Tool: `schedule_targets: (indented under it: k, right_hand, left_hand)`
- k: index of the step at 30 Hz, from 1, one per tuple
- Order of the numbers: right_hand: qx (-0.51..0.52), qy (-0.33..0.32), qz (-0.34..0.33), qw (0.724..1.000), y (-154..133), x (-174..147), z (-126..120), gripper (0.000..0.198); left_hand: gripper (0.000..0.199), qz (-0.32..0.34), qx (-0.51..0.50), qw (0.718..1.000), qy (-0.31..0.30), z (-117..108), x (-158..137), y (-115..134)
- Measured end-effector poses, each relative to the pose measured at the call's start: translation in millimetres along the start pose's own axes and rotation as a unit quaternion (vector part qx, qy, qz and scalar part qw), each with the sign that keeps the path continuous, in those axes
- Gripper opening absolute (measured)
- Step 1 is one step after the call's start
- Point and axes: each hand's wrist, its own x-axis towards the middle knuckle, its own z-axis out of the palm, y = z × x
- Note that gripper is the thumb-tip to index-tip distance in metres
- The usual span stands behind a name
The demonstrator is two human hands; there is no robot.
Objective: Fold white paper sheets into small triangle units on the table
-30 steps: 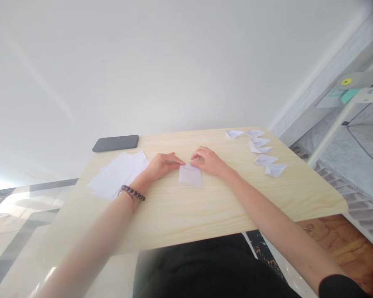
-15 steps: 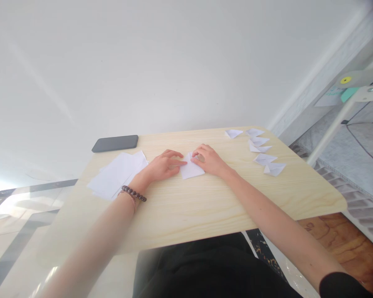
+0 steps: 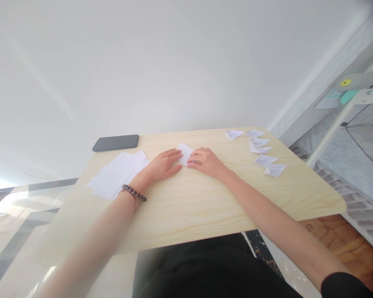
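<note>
The left hand (image 3: 166,164), unclenched, touches a small folded paper (image 3: 185,152); the right hand (image 3: 207,162) curls at its edge, grip unclear. Uneven pressure could skew the folds.

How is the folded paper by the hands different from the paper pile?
The folded paper is smaller; the paper pile has bigger sheets. The left hand and right hand touch the folded paper; the paper pile lies farther left. Both are white.
</note>
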Motion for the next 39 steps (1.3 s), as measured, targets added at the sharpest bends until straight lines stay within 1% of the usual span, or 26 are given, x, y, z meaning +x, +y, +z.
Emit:
schedule_targets:
  k: [2, 6, 9, 13, 15, 17, 19, 22, 24, 25, 28, 31, 33, 35, 39]
  right_hand:
    - [-0.010, 0.006, -0.008, 1.000, -2.0, 1.2, 0.0, 0.025]
    - [0.007, 0.027, 0.023, 0.999, -6.1, 2.9, 1.6, 0.024]
    - [0.039, 0.036, 0.067, 0.996, -5.1, 3.0, 3.6, 0.026]
    - [0.050, 0.064, 0.150, 0.985, -0.5, 3.9, 6.5, 0.028]
    - [0.051, 0.074, 0.169, 0.982, 0.6, 4.4, 6.3, 0.029]
    - [0.065, 0.067, 0.174, 0.980, 0.4, 4.0, 3.9, 0.030]
    - [0.101, 0.045, 0.169, 0.979, -0.1, 2.4, -0.3, 0.033]
    - [0.150, 0.011, 0.132, 0.980, 0.7, -0.6, -5.5, 0.031]
    - [0.136, 0.020, 0.108, 0.985, 2.5, -1.4, -5.3, 0.025]
    - [0.116, 0.029, 0.107, 0.987, 3.6, -1.1, -3.9, 0.024]
    - [0.052, 0.048, 0.139, 0.988, 6.4, 1.6, 3.8, 0.029]
    - [-0.001, 0.057, 0.172, 0.983, 6.6, 4.3, 11.0, 0.033]
    - [-0.020, 0.066, 0.181, 0.981, 5.9, 4.6, 12.8, 0.034]
    - [-0.015, 0.068, 0.185, 0.980, 5.8, 3.6, 11.4, 0.034]
    - [0.058, 0.044, 0.175, 0.982, 8.4, 0.2, 4.3, 0.028]
  left_hand:
    - [0.047, 0.004, 0.007, 1.000, 0.010, 0.6, 0.1, 0.1]
    - [0.036, 0.021, 0.018, 0.999, 0.037, 2.7, 1.9, 3.5]
    - [0.032, 0.018, 0.038, 0.998, 0.042, 4.0, 4.3, 9.4]
    - [0.031, 0.011, 0.085, 0.995, 0.049, 4.6, 6.6, 18.3]
    - [0.029, 0.001, 0.108, 0.993, 0.053, 4.8, 7.7, 22.3]
    - [0.028, -0.018, 0.131, 0.990, 0.051, 5.0, 9.1, 25.7]
    - [0.028, -0.043, 0.155, 0.986, 0.048, 5.0, 10.7, 28.3]
    - [0.027, -0.069, 0.178, 0.981, 0.044, 4.1, 12.3, 30.0]
    - [0.027, -0.077, 0.176, 0.981, 0.040, 2.8, 12.3, 29.8]
    - [0.026, -0.080, 0.171, 0.981, 0.039, 2.1, 11.9, 29.6]
    - [0.024, -0.083, 0.157, 0.984, 0.030, 0.3, 9.8, 29.1]
    - [0.025, -0.070, 0.160, 0.985, 0.015, 0.3, 7.9, 30.2]
    - [0.029, -0.073, 0.158, 0.985, 0.024, 1.5, 7.7, 31.7]
    - [0.030, -0.090, 0.146, 0.984, 0.041, 3.1, 8.3, 33.2]
    - [0.032, -0.128, 0.130, 0.981, 0.058, 5.3, 10.2, 34.8]
